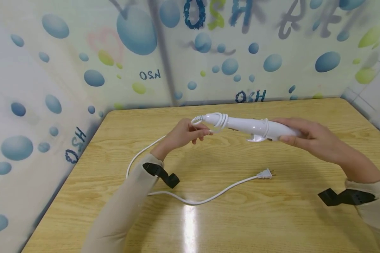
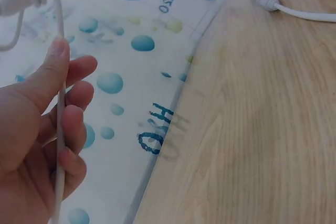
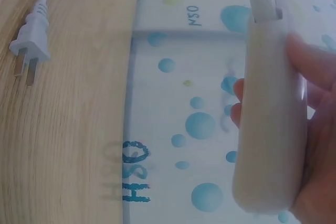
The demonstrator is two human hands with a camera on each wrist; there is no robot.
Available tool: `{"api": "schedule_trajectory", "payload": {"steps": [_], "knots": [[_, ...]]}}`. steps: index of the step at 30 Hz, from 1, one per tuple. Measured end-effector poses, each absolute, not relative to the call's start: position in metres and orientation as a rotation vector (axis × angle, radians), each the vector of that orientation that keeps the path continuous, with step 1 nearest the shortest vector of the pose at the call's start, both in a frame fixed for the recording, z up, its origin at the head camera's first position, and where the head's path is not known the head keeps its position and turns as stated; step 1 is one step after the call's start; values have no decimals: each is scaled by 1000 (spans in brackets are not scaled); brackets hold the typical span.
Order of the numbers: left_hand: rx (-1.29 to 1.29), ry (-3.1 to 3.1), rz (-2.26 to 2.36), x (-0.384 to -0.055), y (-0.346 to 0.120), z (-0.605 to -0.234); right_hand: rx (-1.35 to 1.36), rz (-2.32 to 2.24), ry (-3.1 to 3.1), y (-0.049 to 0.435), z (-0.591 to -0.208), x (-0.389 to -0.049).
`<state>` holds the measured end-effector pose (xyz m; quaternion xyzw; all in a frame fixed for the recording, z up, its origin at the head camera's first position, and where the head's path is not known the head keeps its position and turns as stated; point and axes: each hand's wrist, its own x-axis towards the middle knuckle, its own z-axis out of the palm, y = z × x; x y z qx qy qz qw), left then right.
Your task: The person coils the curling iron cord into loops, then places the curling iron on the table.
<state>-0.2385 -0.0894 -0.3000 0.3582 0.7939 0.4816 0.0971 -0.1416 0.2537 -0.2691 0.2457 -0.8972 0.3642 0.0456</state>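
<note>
A long white corded appliance (image 1: 247, 124), which looks like a hair styler, is held up above the table. My right hand (image 1: 316, 140) grips its thick rounded end, thumb on the near side. A small lever (image 1: 257, 138) sticks out below its middle. Near the other end, several turns of white cord (image 1: 221, 121) wrap round it. My left hand (image 1: 185, 134) is beside that end; in the left wrist view, its fingers (image 2: 79, 124) curl round the cord (image 2: 60, 182). The right wrist view shows the smooth rounded end (image 3: 270, 145) against my right palm.
The loose cord (image 1: 196, 202) runs in a curve over the wooden table (image 1: 240, 225), passing behind the left forearm. Its two-pin plug (image 1: 265, 173) lies in the middle of the tabletop. A wall (image 1: 183, 80) with blue and green spots stands along the table's far edge.
</note>
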Motion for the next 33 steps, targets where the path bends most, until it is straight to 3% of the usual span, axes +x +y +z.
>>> {"api": "schedule_trajectory", "payload": {"steps": [8, 17, 27, 33], "knots": [[1177, 2194, 1301, -255, -98, -300, 929, 1087, -2776, 252, -271, -137], [987, 2353, 1156, -262, -104, -297, 1095, 1038, -2738, 247, -272, -138], [1255, 2330, 1122, -263, -103, -291, 1248, 1047, -2852, 242, -276, -143], [1214, 2501, 1116, -258, -96, -283, 1268, 1089, -2986, 241, -274, -145]]}}
